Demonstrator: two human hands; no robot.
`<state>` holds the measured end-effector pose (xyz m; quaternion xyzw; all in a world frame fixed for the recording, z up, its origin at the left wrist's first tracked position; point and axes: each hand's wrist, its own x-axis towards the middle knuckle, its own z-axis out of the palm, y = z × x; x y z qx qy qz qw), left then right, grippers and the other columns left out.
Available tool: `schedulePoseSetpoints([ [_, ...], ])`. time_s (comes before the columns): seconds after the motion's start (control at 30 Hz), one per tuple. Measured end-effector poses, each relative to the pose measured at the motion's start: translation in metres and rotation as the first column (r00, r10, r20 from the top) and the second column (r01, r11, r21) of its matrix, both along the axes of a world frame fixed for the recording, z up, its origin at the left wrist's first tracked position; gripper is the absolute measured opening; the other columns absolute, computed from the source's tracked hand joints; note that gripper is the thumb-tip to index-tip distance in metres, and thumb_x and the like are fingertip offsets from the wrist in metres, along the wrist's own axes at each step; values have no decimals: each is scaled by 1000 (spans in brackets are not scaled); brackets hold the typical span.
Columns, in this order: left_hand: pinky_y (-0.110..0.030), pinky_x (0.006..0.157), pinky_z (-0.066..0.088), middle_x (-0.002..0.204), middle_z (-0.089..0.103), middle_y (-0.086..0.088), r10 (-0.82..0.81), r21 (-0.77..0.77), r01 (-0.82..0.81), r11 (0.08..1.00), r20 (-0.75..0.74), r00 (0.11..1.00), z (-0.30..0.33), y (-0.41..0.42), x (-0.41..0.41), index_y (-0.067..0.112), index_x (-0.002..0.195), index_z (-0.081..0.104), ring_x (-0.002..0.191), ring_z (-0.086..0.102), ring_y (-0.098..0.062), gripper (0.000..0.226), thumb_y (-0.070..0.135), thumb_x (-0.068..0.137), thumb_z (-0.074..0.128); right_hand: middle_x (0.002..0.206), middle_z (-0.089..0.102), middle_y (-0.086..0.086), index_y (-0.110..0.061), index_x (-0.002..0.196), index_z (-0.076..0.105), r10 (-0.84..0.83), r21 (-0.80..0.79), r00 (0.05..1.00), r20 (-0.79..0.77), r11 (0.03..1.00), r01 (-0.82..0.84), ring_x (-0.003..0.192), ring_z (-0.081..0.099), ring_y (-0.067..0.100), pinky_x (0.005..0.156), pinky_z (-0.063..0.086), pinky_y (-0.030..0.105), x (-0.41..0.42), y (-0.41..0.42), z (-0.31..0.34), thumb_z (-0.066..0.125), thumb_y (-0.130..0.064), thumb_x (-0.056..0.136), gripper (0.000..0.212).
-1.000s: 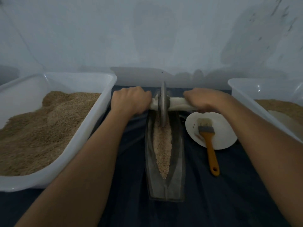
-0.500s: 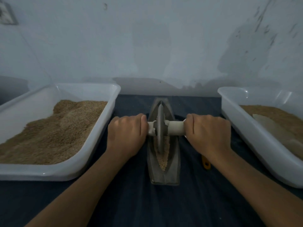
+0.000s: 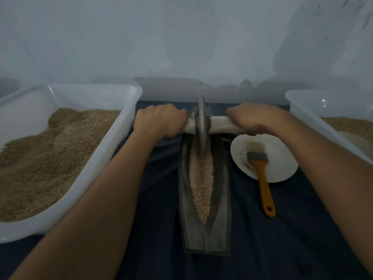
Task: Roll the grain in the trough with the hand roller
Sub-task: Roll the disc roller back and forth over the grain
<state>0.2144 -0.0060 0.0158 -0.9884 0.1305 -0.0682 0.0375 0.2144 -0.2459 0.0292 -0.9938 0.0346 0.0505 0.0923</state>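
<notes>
A long dark metal trough (image 3: 183, 195) lies lengthwise on the dark cloth in front of me, with a strip of pale crushed grain (image 3: 201, 178) along its groove. The hand roller (image 3: 201, 124), a grey metal disc on a white cross handle, stands upright in the far end of the trough. My left hand (image 3: 159, 122) grips the handle left of the disc. My right hand (image 3: 254, 120) grips the handle on the right side. Both arms are stretched forward.
A white tub (image 3: 113, 150) heaped with brown grain stands at the left. Another white tub (image 3: 298, 110) with grain is at the right edge. A white plate (image 3: 282, 164) beside the trough carries an orange-handled brush (image 3: 262, 178). A pale wall rises just behind.
Half a second ago the roller was near the trough's middle, closer to me; both hands have pushed it to the far end, uncovering the grain strip, plate and brush.
</notes>
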Motion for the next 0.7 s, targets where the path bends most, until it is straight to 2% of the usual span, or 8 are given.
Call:
schedulePoseSetpoints([
  [0.1,-44,83,37,129,58,-17,-15,47,18,999,-61,998,7,-4,7,21,104,47,115,57,-37,17,29,103,33,59,47,3,-13,76,53,-58,210,968,-245,971,111,45,29,16,49,22,28,1,-3,5,35,-36,97,35],
  [0.17,-42,80,37,118,59,-14,-4,35,5,999,-16,1000,7,-6,-1,21,101,49,109,59,-35,21,31,104,30,71,58,6,-11,87,55,-34,112,994,-103,993,46,52,43,17,51,30,29,-8,-1,2,38,-25,100,26],
  [0.23,-39,70,36,91,51,-6,-8,27,5,1000,129,992,-4,-4,-21,20,94,48,94,59,-33,21,25,103,31,84,62,10,-13,91,58,-8,-26,989,150,1000,13,67,54,22,59,33,34,-25,3,-3,35,-26,100,28],
  [0.3,-34,58,31,72,38,-2,-85,63,67,996,345,935,-18,-1,-51,18,83,45,70,51,-28,17,14,98,38,69,58,7,-14,72,58,28,-140,919,393,990,29,61,51,24,55,25,33,-50,8,-11,28,-37,99,47],
  [0.4,-25,52,24,58,49,-5,-147,105,110,988,475,868,-34,10,-89,13,70,50,48,47,-22,21,3,85,61,46,38,-3,-18,49,41,70,-189,739,671,979,79,41,33,17,49,14,29,-93,19,-29,27,-37,96,52],
  [0.5,-24,51,16,48,44,-1,-102,-17,133,991,543,834,-32,10,-109,17,61,46,39,34,-17,31,4,84,62,42,31,-7,-21,49,37,105,-168,632,768,985,42,36,25,13,50,9,24,-129,17,-41,31,-29,99,51],
  [0.57,-26,51,15,48,43,1,-54,-143,166,976,576,816,-33,10,-115,20,60,44,40,30,-19,36,14,95,50,43,33,-8,-22,52,41,150,-195,584,798,981,14,37,27,14,50,8,23,-137,15,-45,32,-27,98,47],
  [0.7,-24,51,19,53,42,-1,-115,5,141,990,609,785,-37,10,-102,17,64,50,48,28,-16,42,7,97,25,43,35,-6,-20,48,41,88,-174,615,783,981,82,39,30,15,49,11,26,-122,18,-46,26,-36,100,56],
])
